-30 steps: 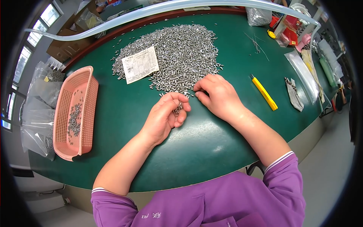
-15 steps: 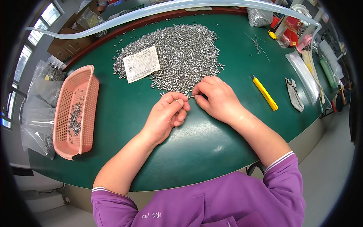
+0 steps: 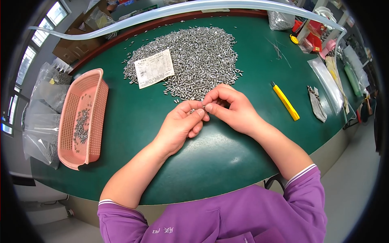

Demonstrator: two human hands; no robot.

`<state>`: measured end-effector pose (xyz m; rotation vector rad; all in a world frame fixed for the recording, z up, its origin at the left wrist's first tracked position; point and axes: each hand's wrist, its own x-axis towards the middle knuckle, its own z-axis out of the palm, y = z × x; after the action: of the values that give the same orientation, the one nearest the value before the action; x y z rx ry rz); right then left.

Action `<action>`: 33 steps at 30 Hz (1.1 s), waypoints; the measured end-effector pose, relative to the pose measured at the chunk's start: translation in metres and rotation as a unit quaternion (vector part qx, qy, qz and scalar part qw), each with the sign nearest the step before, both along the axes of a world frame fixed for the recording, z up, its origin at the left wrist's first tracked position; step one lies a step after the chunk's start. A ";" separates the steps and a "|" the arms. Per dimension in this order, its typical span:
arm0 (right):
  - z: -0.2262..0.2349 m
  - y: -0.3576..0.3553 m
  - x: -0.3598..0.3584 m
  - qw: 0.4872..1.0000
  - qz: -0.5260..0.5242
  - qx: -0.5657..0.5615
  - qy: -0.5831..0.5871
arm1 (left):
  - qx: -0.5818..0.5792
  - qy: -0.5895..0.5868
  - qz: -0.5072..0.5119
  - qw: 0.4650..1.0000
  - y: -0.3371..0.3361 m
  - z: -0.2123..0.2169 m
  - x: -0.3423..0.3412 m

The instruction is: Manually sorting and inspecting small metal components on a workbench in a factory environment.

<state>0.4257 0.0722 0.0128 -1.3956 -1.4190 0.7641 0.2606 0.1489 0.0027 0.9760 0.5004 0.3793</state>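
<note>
The left hand (image 3: 180,126) and the right hand (image 3: 231,108) meet fingertip to fingertip over the green table (image 3: 227,154), both pinched together on one small metal piece (image 3: 203,107) held between them (too small to make out its shape). At twelve o'clock from the hands, just beyond the fingertips, lies the big heap of small metal parts (image 3: 202,56), with a printed paper slip (image 3: 154,68) resting on its left flank at about eleven o'clock. At nine o'clock, well apart, a pink plastic basket (image 3: 94,101) holds a scatter of the same parts. At three o'clock lies a yellow utility knife (image 3: 286,102), clear of the right wrist. Clear bags of parts (image 3: 42,109) sit beyond the basket.
</note>
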 end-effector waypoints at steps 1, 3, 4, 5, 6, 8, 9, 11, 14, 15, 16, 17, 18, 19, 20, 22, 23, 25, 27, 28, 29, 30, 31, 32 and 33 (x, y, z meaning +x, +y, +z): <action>0.000 0.000 0.000 0.999 0.024 0.005 0.022 | 0.000 0.001 0.000 1.000 0.000 0.000 0.000; -0.003 0.000 0.000 0.998 0.033 0.000 0.047 | -0.004 -0.003 0.009 1.000 0.000 -0.001 -0.001; -0.004 0.000 0.000 0.997 0.043 -0.006 0.071 | -0.004 -0.001 0.008 1.000 -0.001 -0.002 -0.001; -0.004 0.000 0.000 0.997 0.041 -0.005 0.071 | 0.000 -0.004 0.010 1.000 -0.001 -0.002 -0.001; -0.004 -0.001 0.001 0.997 0.044 -0.005 0.069 | 0.004 -0.006 0.012 1.000 -0.001 -0.002 -0.001; -0.004 -0.001 0.002 0.996 0.047 -0.003 0.070 | 0.007 -0.009 0.012 1.000 -0.001 -0.003 -0.002; -0.003 0.000 0.002 0.998 0.023 0.006 0.059 | 0.010 -0.014 0.015 1.000 0.000 -0.004 -0.003; -0.006 0.003 0.006 0.999 -0.029 0.038 0.025 | 0.013 -0.017 0.011 1.000 0.000 -0.003 -0.002; -0.010 0.006 0.016 0.985 -0.087 0.071 -0.130 | 0.017 -0.024 0.003 1.000 0.000 -0.002 0.000; -0.010 0.006 0.017 0.979 -0.098 0.066 -0.167 | 0.019 -0.027 0.001 0.999 0.000 -0.002 0.000; -0.011 0.007 0.018 0.979 -0.100 0.067 -0.166 | 0.020 -0.026 -0.001 0.999 0.000 -0.002 0.001; -0.013 0.007 0.017 0.973 -0.106 0.083 -0.188 | 0.021 -0.029 -0.001 0.999 0.000 -0.002 0.000; -0.014 0.008 0.016 0.966 -0.112 0.098 -0.210 | 0.022 -0.032 -0.001 0.999 -0.001 -0.002 -0.001; -0.014 0.008 0.014 0.966 -0.114 0.099 -0.209 | 0.022 -0.031 -0.002 0.999 -0.001 -0.002 -0.001; -0.012 0.007 0.013 0.963 -0.111 0.097 -0.226 | 0.025 -0.031 -0.002 0.999 0.000 -0.002 -0.002; -0.013 0.007 0.012 0.959 -0.110 0.097 -0.243 | 0.028 -0.031 -0.002 0.999 0.000 -0.002 -0.003; -0.015 0.007 0.013 0.953 -0.109 0.108 -0.261 | 0.031 -0.027 -0.003 0.999 0.000 -0.002 -0.003; -0.019 0.008 0.014 0.947 -0.109 0.119 -0.279 | 0.035 -0.023 -0.006 0.999 0.001 -0.002 -0.003; -0.022 0.008 0.014 0.932 -0.107 0.136 -0.319 | 0.020 -0.047 0.000 0.999 0.001 -0.002 -0.003; -0.021 0.008 0.015 0.932 -0.110 0.136 -0.318 | 0.021 -0.046 -0.002 0.999 0.001 -0.002 -0.003; -0.018 0.008 0.014 0.928 -0.108 0.139 -0.328 | 0.014 -0.052 0.005 0.999 0.001 -0.002 -0.003; -0.017 0.008 0.014 0.924 -0.106 0.143 -0.339 | 0.008 -0.058 0.011 0.998 0.001 -0.001 -0.003; -0.018 0.008 0.014 0.921 -0.110 0.151 -0.341 | 0.009 -0.047 0.023 0.999 0.000 -0.002 -0.002; -0.020 0.008 0.014 0.922 -0.114 0.152 -0.338 | 0.012 -0.044 0.020 0.999 0.001 -0.002 -0.002; -0.022 0.009 0.015 0.922 -0.115 0.153 -0.338 | 0.002 -0.050 0.022 0.999 0.002 -0.003 -0.002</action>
<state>0.4411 0.0807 -0.0091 -1.6063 -1.7489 -0.1257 0.2585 0.1509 -0.0008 0.9453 0.4315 0.4663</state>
